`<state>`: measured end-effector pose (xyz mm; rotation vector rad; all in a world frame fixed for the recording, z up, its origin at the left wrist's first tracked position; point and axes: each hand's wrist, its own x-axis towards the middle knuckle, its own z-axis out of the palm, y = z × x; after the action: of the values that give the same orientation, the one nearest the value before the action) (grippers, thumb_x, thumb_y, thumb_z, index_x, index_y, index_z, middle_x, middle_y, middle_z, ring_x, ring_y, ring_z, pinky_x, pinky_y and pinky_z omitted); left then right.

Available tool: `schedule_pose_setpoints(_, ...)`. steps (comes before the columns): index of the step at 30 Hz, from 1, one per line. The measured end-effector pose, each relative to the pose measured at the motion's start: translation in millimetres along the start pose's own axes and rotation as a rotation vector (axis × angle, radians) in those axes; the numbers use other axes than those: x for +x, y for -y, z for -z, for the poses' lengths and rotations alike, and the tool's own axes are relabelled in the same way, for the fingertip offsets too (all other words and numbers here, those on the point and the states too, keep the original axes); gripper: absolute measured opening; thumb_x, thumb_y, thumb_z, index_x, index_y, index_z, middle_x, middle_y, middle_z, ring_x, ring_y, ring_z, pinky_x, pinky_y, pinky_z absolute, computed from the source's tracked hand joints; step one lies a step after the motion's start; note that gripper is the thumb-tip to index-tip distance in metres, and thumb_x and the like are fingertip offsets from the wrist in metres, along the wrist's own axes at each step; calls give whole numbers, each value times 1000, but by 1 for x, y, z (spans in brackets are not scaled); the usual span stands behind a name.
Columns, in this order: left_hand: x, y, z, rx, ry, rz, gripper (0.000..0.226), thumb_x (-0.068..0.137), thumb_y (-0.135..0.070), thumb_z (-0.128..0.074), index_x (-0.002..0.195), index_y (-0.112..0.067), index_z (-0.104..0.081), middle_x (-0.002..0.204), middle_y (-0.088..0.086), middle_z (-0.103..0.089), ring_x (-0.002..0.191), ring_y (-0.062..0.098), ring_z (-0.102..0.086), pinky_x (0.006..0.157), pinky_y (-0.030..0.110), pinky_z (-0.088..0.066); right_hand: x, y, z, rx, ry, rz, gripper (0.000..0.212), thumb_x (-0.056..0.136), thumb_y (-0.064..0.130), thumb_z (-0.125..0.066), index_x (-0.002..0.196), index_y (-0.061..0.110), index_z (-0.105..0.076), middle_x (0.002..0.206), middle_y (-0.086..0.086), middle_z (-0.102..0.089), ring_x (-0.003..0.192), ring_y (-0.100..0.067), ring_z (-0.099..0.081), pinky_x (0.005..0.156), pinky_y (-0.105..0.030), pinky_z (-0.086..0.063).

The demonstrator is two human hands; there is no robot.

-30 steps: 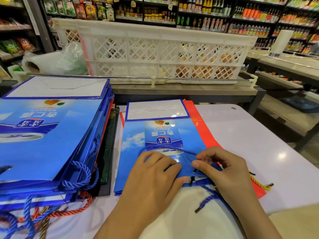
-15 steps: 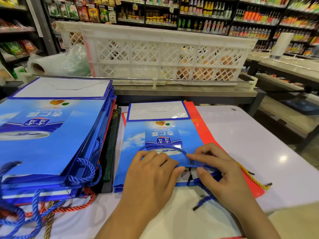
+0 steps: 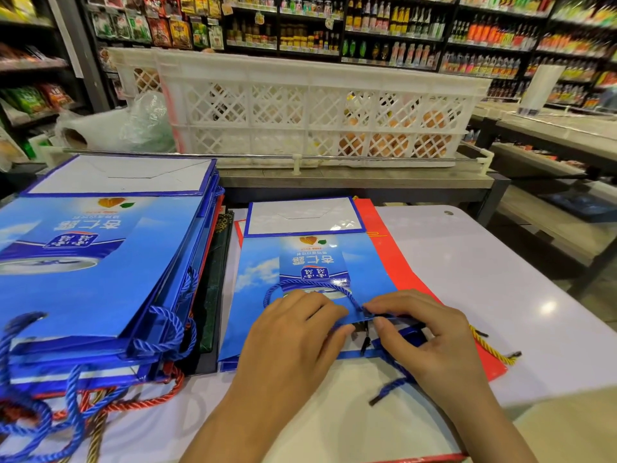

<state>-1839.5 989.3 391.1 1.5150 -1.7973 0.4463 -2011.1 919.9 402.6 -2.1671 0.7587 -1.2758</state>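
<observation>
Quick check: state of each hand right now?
Left hand: open, pressing flat on the blue bag.
Right hand: closed, thumb and forefinger pinching the blue cord handle.

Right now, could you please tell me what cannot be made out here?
Head view:
- Blue bag: near edge and cord holes, covered by the left hand and right hand.
- Left hand: pinching the bag or only pressing, its fingers hide that.
- Blue cord: its run past the right hand's pinch, hidden under that hand.
- Red bag: mostly under the blue bag.
- Crate: orange contents, blurred behind the lattice.
</observation>
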Motion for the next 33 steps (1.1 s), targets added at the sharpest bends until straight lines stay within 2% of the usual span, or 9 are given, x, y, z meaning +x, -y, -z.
schedule_pose_setpoints(3,8,-1,-3,20,-21,-86,20,84,-25,-49,96,-19,-64,85,-6,-66,74,15,-61,64,23,-43,0,1,1,36,-11,-20,10,78,30,-61,82,27,-70,90,16,-70,89,-9,-67,78,-27,-52)
schedule_pose_setpoints(7,19,-1,-2,-109,97,-64,34,79,-22,-42,103,-21,-67,86,-8,-70,75,15,-67,50,26,-54,-2,2,2,119,-18,-78,5,77,21,-66,78,26,-65,87,9,-71,88,-13,-68,77,-24,-53)
schedule_pose_setpoints(10,21,-1,0,-225,149,28,33,83,-25,-44,103,-26,-70,89,-14,-70,80,9,-66,59,26,-57,0,4,2,91,-35,-43,7,78,21,-65,78,26,-61,86,10,-66,87,-14,-65,75,-23,-51)
schedule_pose_setpoints(13,15,-2,-4,-275,134,132,26,83,-22,-57,104,-31,-70,97,-19,-68,90,1,-60,69,23,-56,2,4,1,-42,-83,48,4,78,28,-62,79,27,-58,95,15,-57,94,-14,-59,75,-17,-47)
schedule_pose_setpoints(16,11,-3,-7,-344,104,219,26,88,-36,-50,106,-32,-69,103,-21,-66,94,-3,-59,76,15,-50,-1,5,0,-139,-135,100,7,79,31,-64,80,28,-58,106,10,-54,102,-11,-55,77,-13,-45)
schedule_pose_setpoints(21,7,-5,-7,-333,95,227,30,89,-37,-46,108,-33,-68,103,-20,-66,96,-3,-57,80,7,-41,-1,0,-6,-356,-124,176,25,82,38,-63,72,18,-74,115,4,-62,105,-12,-53,84,-30,-44)
schedule_pose_setpoints(25,4,-4,-9,-296,101,185,31,91,-32,-44,109,-30,-69,99,-20,-66,91,-2,-57,73,10,-44,0,-2,-9,-371,-65,157,29,83,44,-60,78,19,-76,115,6,-63,105,-12,-54,85,-30,-43)
schedule_pose_setpoints(30,5,-5,-8,-269,120,171,31,91,-31,-42,102,-29,-71,94,-20,-65,83,-1,-56,63,8,-40,-1,-3,-9,-302,-47,118,18,81,32,-59,72,19,-68,106,13,-60,104,-8,-54,81,-34,-45)
schedule_pose_setpoints(33,3,-5,-9,-271,116,183,32,90,-30,-41,100,-30,-71,93,-20,-65,80,0,-56,60,11,-43,-1,-3,-10,-293,-23,116,15,79,28,-58,68,18,-62,100,14,-58,100,-8,-54,80,-29,-42)
